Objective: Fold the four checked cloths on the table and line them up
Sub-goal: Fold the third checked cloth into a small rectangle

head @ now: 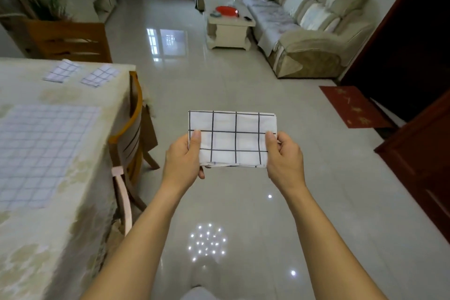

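Two bare forearms reach up from the bottom edge of the frame. The left hand (185, 156) grips the left edge of a folded checked cloth (233, 139), with the thumb pressed on top and the fingers (202, 174) curled underneath. The right hand (283, 156) grips the right edge the same way, thumb on the top face, and its other fingers are hidden under the fabric.

This cloth is held flat in the air at the centre of the frame, over the glossy tiled floor (243, 80). It is to the right of the surface (60, 238) and does not touch it. It is a white rectangle with dark grid lines, and stacked layers show along its near edge.

The surface fills the lower left of the frame under a pale patterned covering. An unfolded checked cloth (41, 153) lies spread flat on it at middle left. A wooden chair (129, 134) stands tucked against the surface's right side.

Farther back on the surface, at upper left, lie two small folded checked cloths (60, 71) (99, 76), side by side with a narrow gap between them. A second wooden chair (70, 39) stands behind that far edge.

At middle right a red mat (353, 107) lies on the floor beside a dark wooden door (414, 44). At the top of the frame a pale coffee table (229, 29) carries a red dish (227, 11), and a long beige sofa (304, 19) runs along to its right.
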Tool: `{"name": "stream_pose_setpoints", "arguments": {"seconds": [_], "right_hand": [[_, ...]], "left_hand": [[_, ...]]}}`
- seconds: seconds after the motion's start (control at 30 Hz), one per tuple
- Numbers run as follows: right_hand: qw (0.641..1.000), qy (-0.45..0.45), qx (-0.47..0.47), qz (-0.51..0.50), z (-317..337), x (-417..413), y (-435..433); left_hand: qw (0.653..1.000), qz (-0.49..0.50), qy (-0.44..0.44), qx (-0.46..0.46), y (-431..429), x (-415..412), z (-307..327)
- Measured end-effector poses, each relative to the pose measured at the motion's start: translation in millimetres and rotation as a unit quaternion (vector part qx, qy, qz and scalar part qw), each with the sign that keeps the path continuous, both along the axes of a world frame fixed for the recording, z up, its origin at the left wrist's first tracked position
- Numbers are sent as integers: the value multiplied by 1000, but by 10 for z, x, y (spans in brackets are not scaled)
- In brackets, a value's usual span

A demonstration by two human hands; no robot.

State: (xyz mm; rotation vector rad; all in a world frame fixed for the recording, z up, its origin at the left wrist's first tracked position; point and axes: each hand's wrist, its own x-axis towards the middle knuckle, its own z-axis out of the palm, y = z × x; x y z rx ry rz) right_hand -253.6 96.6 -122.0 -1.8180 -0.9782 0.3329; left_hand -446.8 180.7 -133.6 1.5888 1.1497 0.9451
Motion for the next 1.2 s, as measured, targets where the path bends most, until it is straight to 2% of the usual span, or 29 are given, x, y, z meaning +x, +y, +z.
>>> {"name": "stream_pose_setpoints", "arguments": {"seconds": [0.23,0.4,0.57,0.63,0.93,1.2], "right_hand": [[998,46,2,32,-203,627,959],[992,97,19,85,-346,1192,1868],[965,218,-8,147,-219,1663,2701],[953,238,-20,185,-125,1830,3036],[937,215,-65,266,-296,1932,4421],[950,171,-75,248,-194,2009,6040]], "left_hand": [[999,16,51,-5,889,551,-189],[996,72,52,-17,1557,1096,-205],[992,120,41,-11,2124,1567,32],[990,140,22,-16,2316,1707,141],[971,240,-12,5,3352,1841,-89],[968,236,-88,-20,5167,1961,-323]]}}
